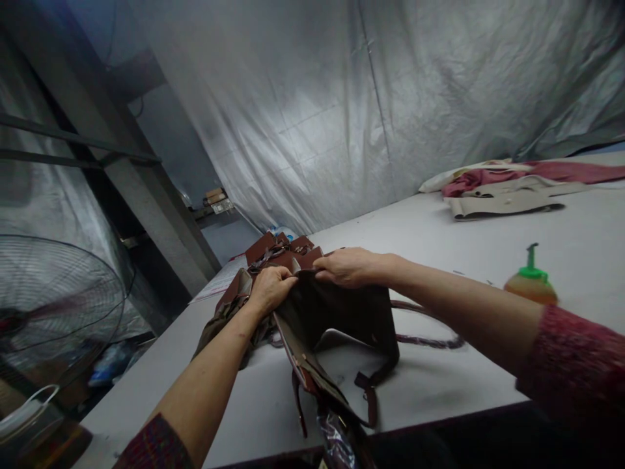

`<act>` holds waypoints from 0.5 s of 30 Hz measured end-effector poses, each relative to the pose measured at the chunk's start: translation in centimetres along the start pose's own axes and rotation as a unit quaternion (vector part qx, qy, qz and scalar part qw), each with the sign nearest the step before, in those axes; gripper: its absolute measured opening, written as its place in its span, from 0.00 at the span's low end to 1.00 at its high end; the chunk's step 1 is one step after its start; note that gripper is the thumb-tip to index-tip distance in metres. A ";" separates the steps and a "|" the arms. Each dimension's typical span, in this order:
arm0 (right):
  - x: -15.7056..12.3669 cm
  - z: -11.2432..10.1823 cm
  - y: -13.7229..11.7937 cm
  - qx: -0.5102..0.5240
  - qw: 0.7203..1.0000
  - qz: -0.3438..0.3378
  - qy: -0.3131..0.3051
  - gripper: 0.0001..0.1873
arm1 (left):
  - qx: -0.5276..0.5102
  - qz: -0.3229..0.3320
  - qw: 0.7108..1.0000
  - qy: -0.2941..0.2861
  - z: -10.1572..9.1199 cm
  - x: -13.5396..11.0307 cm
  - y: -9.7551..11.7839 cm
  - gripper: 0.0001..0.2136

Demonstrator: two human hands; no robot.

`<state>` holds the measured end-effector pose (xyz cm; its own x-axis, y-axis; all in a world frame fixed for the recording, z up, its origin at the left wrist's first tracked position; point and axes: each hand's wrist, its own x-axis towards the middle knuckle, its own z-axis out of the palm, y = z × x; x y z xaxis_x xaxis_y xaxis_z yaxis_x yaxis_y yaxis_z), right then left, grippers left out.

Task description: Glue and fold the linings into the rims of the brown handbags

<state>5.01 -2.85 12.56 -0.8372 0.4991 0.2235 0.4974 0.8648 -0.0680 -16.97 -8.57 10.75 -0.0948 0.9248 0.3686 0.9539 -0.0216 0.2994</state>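
A dark brown leather bag [342, 312] with straps lies on the white table [439, 234] in front of me. My left hand [270, 288] is closed, pinching the bag's upper edge on the left side. My right hand [349, 267] grips the same edge just to the right, fingers curled over it. A thin brown strap [430, 339] trails from the bag to the right. Behind my hands lies a pile of brown leather pieces [280, 251] with metal fittings.
A squeeze bottle [530, 283] with a green nozzle stands at the right near my forearm. Folded beige and pink fabric [508, 189] lies at the far right. A standing fan [53, 306] is off the table at the left. Silver sheeting hangs behind.
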 end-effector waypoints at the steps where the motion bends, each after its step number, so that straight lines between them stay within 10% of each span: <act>1: -1.1 -0.2 0.5 0.021 1.000 0.008 -0.003 0.20 | -0.003 -0.008 1.000 0.004 0.0 0.0 -0.2 0.11; 8: -10.0 4.9 0.8 0.270 0.961 0.053 0.031 0.28 | -0.085 0.004 0.996 -0.020 0.4 0.6 -1.0 0.14; 15: -16.0 14.8 -9.3 0.352 0.907 0.054 0.224 0.35 | -0.183 0.038 0.974 -0.128 1.3 2.6 -0.1 0.17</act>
<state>10.44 -18.08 -4.79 -0.5373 0.6472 0.5409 0.1700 0.7112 -0.6821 -16.90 -5.66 10.52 0.0906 0.9785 0.1852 0.7860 -0.1845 0.5901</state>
